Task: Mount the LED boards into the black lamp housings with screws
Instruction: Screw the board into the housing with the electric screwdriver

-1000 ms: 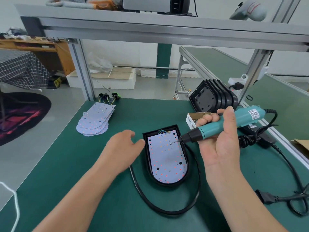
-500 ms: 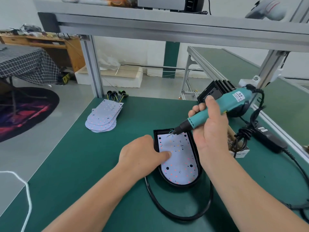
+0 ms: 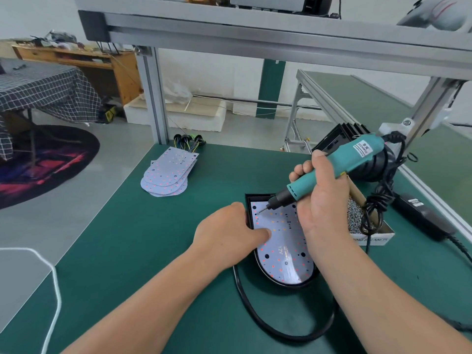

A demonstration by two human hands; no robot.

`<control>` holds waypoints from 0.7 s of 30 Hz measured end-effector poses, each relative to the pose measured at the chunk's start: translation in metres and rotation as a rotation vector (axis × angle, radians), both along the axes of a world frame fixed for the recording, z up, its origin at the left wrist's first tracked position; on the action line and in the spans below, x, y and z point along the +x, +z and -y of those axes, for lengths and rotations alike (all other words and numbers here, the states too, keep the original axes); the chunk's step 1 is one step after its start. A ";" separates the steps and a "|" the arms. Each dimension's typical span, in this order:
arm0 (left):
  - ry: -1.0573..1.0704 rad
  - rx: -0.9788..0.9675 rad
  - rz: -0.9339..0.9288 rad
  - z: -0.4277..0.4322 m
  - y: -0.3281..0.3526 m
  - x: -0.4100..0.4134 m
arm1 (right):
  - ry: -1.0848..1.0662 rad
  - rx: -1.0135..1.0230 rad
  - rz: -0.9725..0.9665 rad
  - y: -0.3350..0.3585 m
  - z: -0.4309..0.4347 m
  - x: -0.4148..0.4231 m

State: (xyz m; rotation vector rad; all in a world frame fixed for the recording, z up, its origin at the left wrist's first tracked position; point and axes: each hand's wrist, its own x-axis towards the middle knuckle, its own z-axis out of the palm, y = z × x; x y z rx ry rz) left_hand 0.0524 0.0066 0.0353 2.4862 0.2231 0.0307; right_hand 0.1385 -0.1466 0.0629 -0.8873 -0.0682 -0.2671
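A black lamp housing (image 3: 283, 284) lies on the green bench mat with a white LED board (image 3: 283, 249) seated inside it. My left hand (image 3: 229, 231) rests on the housing's left rim, its fingers pressing down on the board. My right hand (image 3: 320, 198) grips a teal electric screwdriver (image 3: 332, 169), tilted down to the left. Its bit tip touches the board near the top left corner. A stack of spare LED boards (image 3: 168, 172) with wire leads lies at the far left of the mat. More black housings (image 3: 334, 141) stand at the back right, partly hidden by the screwdriver.
An open cardboard box of screws (image 3: 357, 218) sits right of the housing, behind my right hand. A black power adapter (image 3: 421, 218) and coiled cables lie at the right edge. A black cable (image 3: 258, 315) loops in front of the housing. Aluminium frame posts (image 3: 153, 98) stand at the bench's back.
My left hand moved right onto the housing and now presses the board. My right hand swung the screwdriver so its bit meets the board's top left corner. The view shifted closer.
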 end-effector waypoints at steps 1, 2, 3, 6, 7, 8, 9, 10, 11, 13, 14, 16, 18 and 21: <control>-0.001 0.001 -0.002 0.000 0.000 0.000 | 0.000 0.000 0.001 0.000 0.000 0.000; -0.002 0.001 -0.002 0.000 0.000 0.001 | 0.001 0.000 0.003 0.000 -0.001 0.000; -0.002 0.001 -0.002 0.000 0.000 0.001 | 0.003 -0.002 0.007 0.000 -0.001 -0.001; 0.000 -0.002 -0.005 0.001 -0.001 0.002 | 0.015 -0.016 0.028 0.001 -0.002 -0.003; 0.002 -0.001 -0.005 0.001 -0.002 0.002 | 0.026 -0.028 0.043 0.002 -0.003 -0.004; 0.003 -0.001 -0.005 0.001 -0.002 0.002 | 0.038 -0.042 0.063 0.003 -0.003 -0.005; 0.003 -0.002 -0.003 0.001 -0.002 0.002 | 0.052 -0.062 0.087 0.004 -0.004 -0.006; 0.003 -0.008 -0.002 0.001 -0.002 0.002 | 0.069 -0.093 0.117 0.006 -0.005 -0.007; 0.004 -0.016 -0.001 0.001 -0.003 0.002 | 0.092 -0.133 0.157 0.007 -0.006 -0.008; 0.006 -0.020 0.003 0.001 -0.003 0.002 | 0.155 -0.239 0.256 0.011 -0.008 -0.010; 0.006 -0.013 0.008 0.001 -0.003 0.003 | 0.195 -0.299 0.302 0.013 -0.011 -0.010; 0.008 0.012 0.018 0.001 -0.003 0.003 | 0.274 -0.413 0.360 0.015 -0.016 -0.009; 0.011 0.029 0.021 0.001 -0.003 0.004 | 0.341 -0.497 0.387 0.016 -0.019 -0.006; 0.009 0.042 0.014 0.002 -0.003 0.004 | 0.432 -0.576 0.390 0.017 -0.022 -0.003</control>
